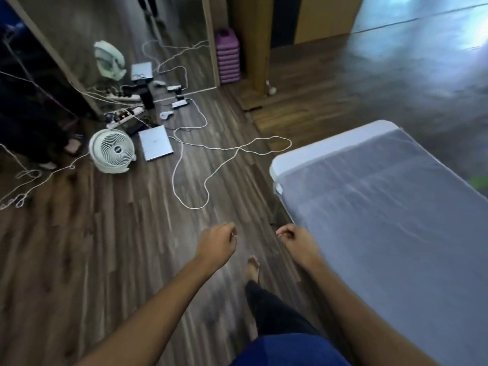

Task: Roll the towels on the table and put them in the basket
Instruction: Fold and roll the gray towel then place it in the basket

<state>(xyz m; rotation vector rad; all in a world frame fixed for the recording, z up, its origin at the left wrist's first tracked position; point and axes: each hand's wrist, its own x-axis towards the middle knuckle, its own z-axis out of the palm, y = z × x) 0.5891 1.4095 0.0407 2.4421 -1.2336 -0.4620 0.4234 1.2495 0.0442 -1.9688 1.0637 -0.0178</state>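
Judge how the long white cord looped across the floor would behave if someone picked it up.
The white cord lies in loose loops that cross, so it is probably floppy and would sag and trail. It looks thin, so it is likely light. It passes beside the laptop, so pulling might nudge that.

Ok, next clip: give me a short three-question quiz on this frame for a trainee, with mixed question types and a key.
1. True or false: a towel lies on the table.
2. What lies on the floor right next to the fan? A) a closed laptop B) a basket C) a rolled towel
3. Fill in: the left hand and the right hand each hold ____.
Key: 1 false; 2 A; 3 nothing.
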